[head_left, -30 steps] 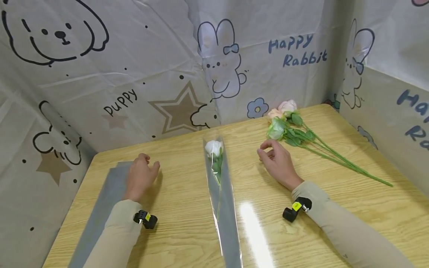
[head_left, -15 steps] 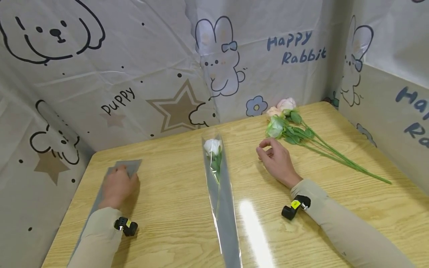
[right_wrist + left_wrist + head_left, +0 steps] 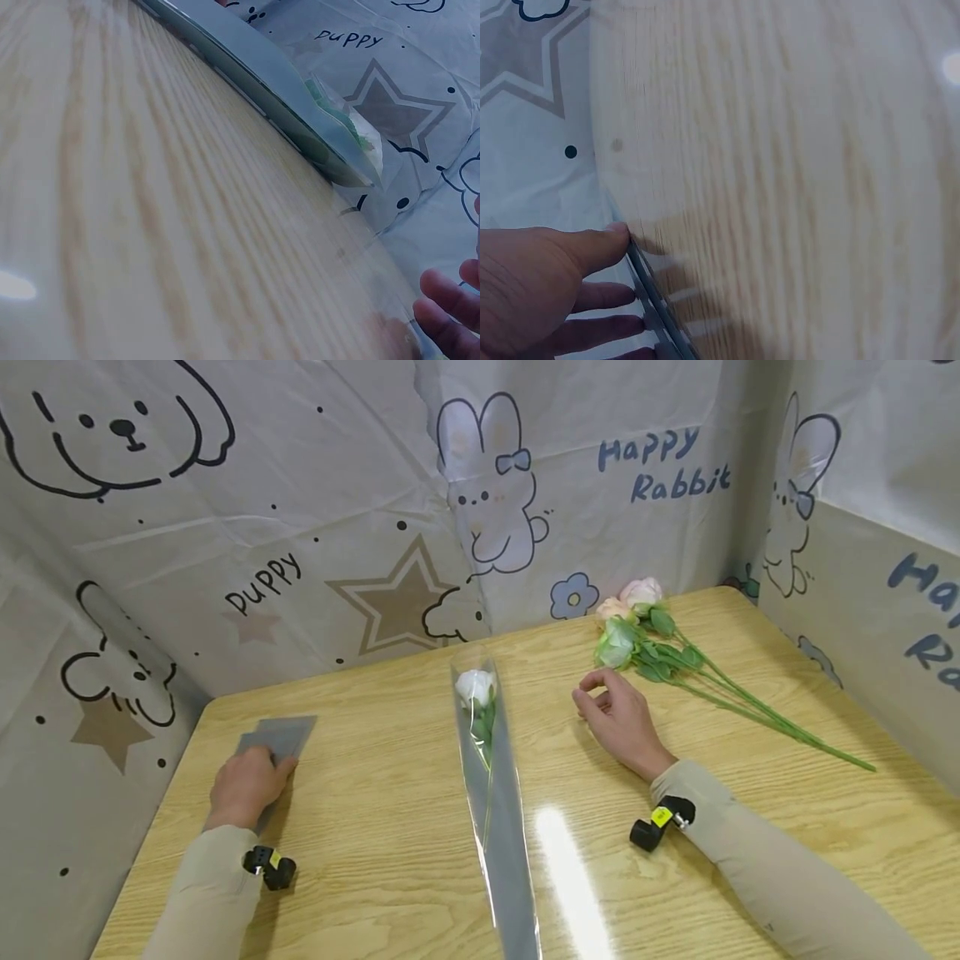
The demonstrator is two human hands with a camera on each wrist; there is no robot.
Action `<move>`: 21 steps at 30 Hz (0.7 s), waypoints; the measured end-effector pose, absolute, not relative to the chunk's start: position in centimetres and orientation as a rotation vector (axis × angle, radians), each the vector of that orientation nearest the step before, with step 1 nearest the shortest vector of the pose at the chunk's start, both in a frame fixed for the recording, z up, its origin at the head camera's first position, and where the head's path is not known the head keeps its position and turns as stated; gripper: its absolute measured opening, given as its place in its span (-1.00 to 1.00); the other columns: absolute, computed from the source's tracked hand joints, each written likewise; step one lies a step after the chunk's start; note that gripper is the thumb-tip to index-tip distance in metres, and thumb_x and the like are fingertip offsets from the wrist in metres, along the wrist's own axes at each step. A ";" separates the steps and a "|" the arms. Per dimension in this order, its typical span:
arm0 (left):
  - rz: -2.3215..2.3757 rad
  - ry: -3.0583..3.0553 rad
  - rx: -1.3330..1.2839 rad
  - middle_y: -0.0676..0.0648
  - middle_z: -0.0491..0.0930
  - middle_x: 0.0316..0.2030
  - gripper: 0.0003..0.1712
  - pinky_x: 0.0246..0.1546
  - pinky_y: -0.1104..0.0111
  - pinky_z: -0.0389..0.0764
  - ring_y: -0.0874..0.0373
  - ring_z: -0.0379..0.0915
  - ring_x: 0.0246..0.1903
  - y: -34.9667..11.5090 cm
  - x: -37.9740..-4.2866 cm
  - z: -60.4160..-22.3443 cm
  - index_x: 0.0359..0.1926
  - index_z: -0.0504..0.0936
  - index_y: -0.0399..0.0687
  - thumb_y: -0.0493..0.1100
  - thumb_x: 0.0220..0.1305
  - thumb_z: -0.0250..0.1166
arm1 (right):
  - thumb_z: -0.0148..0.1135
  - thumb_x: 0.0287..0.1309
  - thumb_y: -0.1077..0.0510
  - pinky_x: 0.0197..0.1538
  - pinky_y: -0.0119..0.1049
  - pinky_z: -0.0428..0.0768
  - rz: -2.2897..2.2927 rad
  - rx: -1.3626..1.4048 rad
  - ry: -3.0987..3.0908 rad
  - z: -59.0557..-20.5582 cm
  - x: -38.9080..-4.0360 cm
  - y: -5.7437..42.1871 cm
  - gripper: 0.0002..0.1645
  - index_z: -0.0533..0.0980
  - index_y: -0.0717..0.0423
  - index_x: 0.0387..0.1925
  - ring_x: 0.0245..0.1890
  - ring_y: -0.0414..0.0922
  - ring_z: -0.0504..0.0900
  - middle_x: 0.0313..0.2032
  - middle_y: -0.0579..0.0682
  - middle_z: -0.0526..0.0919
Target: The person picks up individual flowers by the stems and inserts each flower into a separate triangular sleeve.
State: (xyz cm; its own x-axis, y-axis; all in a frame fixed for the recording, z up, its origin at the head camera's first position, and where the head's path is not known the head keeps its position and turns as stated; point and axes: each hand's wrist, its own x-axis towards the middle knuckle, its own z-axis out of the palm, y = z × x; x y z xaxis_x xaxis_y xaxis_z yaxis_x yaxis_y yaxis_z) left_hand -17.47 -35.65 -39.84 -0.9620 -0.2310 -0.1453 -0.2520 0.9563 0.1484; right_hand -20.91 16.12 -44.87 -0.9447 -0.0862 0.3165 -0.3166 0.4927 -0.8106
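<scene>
Partly under the left fingers (image 3: 604, 331) lie grey sleeves (image 3: 288, 732)

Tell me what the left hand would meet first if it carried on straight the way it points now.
Beyond the grey sheets it grips, the left hand would probably meet the printed wall covering behind the table, though depth is hard to judge.

White glare streak (image 3: 573, 881) on table (image 3: 375, 827); wrist views dim, bluish, soft.
</scene>
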 end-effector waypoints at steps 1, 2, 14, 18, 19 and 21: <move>0.253 2.989 -0.373 -0.59 0.60 -0.07 -0.40 -0.30 -0.12 0.61 -0.39 0.61 -0.24 -35.7 -17.5 -39.9 0.01 0.57 -0.54 0.06 0.51 0.17 | 0.14 0.51 -0.08 -0.20 -0.25 0.65 1.430 0.343 -2.507 -44.9 -20.9 16.1 -0.66 0.51 0.08 0.05 -0.32 -0.08 0.76 -0.11 0.07 0.68; 0.252 2.994 -0.377 -0.59 0.60 -0.05 -0.40 -0.28 -0.13 0.62 -0.40 0.61 -0.22 -35.6 -17.5 -39.9 0.04 0.57 -0.54 0.06 0.50 0.19 | 0.14 0.51 -0.09 -0.19 -0.24 0.65 1.430 0.342 -2.509 -44.9 -20.9 16.1 -0.66 0.51 0.07 0.05 -0.32 -0.09 0.75 -0.13 0.07 0.68; 0.312 3.112 -0.403 -0.18 0.46 -0.57 -0.61 -0.63 0.23 0.28 -0.03 0.33 -0.58 -35.8 -17.0 -39.7 -0.52 0.49 -0.17 -0.11 0.44 -0.01 | 0.13 0.52 -0.10 -0.14 -0.16 0.66 1.412 0.354 -2.524 -45.1 -21.1 16.1 -0.69 0.54 0.03 -0.01 -0.33 -0.11 0.73 -0.16 0.04 0.64; 0.330 3.184 -0.447 -0.10 0.36 -0.67 -0.66 -0.67 0.25 0.23 0.01 0.27 -0.64 -35.8 -17.0 -39.4 -0.52 0.42 -0.18 -0.15 0.39 -0.03 | 0.13 0.52 -0.10 -0.13 -0.16 0.67 1.391 0.359 -2.534 -45.2 -21.1 16.0 -0.68 0.55 0.04 0.00 -0.32 -0.11 0.74 -0.16 0.04 0.64; 0.340 3.204 -0.461 -0.13 0.38 -0.66 -0.68 -0.67 0.23 0.24 -0.01 0.28 -0.64 -35.8 -17.0 -39.3 -0.45 0.47 -0.25 -0.16 0.39 -0.03 | 0.13 0.52 -0.10 -0.13 -0.16 0.67 1.389 0.359 -2.533 -45.2 -21.1 16.0 -0.68 0.55 0.05 0.00 -0.32 -0.11 0.74 -0.16 0.05 0.64; 0.354 3.229 -0.488 -0.26 0.47 -0.60 -0.65 -0.66 0.18 0.31 -0.07 0.33 -0.62 -35.8 -17.2 -39.0 -0.21 0.53 -0.44 -0.18 0.37 -0.04 | 0.13 0.52 -0.09 -0.14 -0.16 0.67 1.390 0.356 -2.529 -45.1 -21.1 16.1 -0.68 0.55 0.05 -0.01 -0.32 -0.11 0.74 -0.16 0.04 0.64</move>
State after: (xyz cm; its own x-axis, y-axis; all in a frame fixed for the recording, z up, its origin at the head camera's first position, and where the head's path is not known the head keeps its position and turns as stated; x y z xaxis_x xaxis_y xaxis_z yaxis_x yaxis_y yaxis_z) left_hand -17.23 -35.78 -39.03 -0.9459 -0.3059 0.1083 -0.2753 0.9330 0.2318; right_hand -21.06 16.06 -45.08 -0.9431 -0.0996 0.3172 -0.3212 0.5197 -0.7917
